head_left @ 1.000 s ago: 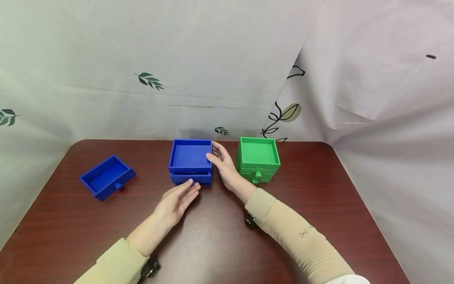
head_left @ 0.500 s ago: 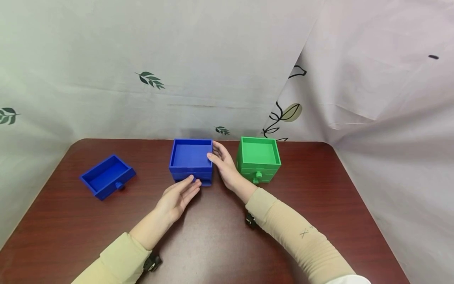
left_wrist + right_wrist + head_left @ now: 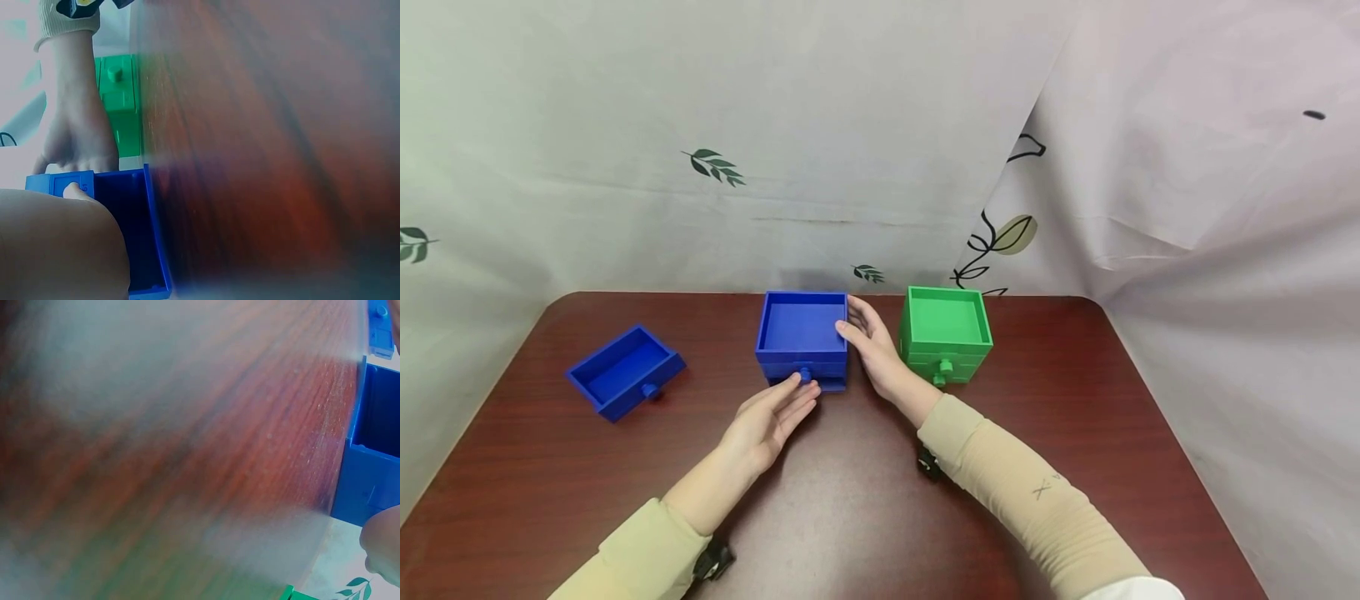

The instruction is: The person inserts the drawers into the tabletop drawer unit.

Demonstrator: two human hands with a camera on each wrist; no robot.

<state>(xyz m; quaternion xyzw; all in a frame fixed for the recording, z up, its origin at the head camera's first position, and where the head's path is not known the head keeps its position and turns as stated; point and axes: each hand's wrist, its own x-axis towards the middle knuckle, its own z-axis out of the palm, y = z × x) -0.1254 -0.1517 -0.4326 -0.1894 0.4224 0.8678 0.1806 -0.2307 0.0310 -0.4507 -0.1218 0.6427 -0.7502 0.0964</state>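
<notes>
A blue drawer cabinet (image 3: 803, 325) with a tray-like top stands at the table's back middle. Its upper drawer front, with a round knob (image 3: 806, 375), sits flush; the lower bay (image 3: 131, 231) shows as a hollow with no drawer in it. My left hand (image 3: 763, 423) is at the front, fingers extended, fingertips right at the knob. In the left wrist view that hand covers part of the drawer front. My right hand (image 3: 876, 354) holds the cabinet's right side, thumb over the top rim and fingers along the outer wall. A loose blue drawer (image 3: 627, 372) lies at the left, knob toward me.
A green drawer cabinet (image 3: 946, 333) of similar make, with its drawers in, stands just right of my right hand. Behind the brown table (image 3: 880, 517) hangs a pale cloth (image 3: 850, 125) with leaf prints.
The blue cabinet's upper drawer stuck out a little; it has slid back flush. My left hand followed it forward, then drew slightly left, baring the knob. The right hand has stayed on the cabinet.
</notes>
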